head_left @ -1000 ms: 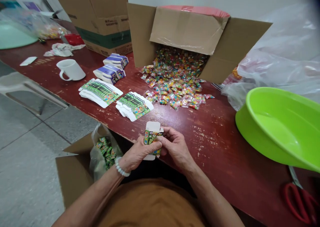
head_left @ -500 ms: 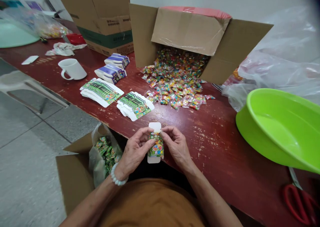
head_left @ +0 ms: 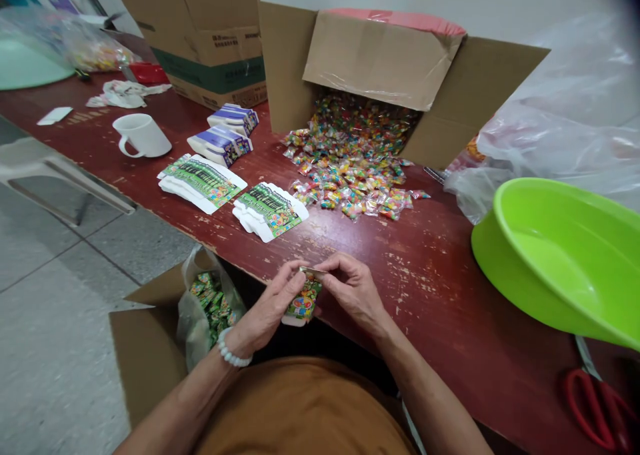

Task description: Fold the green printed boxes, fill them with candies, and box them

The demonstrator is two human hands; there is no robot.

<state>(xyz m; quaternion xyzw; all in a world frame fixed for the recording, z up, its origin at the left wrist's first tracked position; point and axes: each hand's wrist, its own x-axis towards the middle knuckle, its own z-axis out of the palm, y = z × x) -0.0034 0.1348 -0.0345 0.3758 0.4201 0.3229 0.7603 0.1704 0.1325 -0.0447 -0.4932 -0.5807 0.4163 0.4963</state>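
Head view: both hands point(head_left: 267, 309) point(head_left: 354, 293) hold a green box point(head_left: 303, 304).

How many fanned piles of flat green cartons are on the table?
2. The left pile lies nearer the wearer than the white mug and right of it; the right pile lies near the wrapped candies. I see no others.

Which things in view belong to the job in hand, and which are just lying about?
Seemingly part of the job:
small green box, between left hand and right hand
flat green cartons
wrapped candies
bagged green boxes

Apparently just lying about:
white mug
red-handled scissors
green basin
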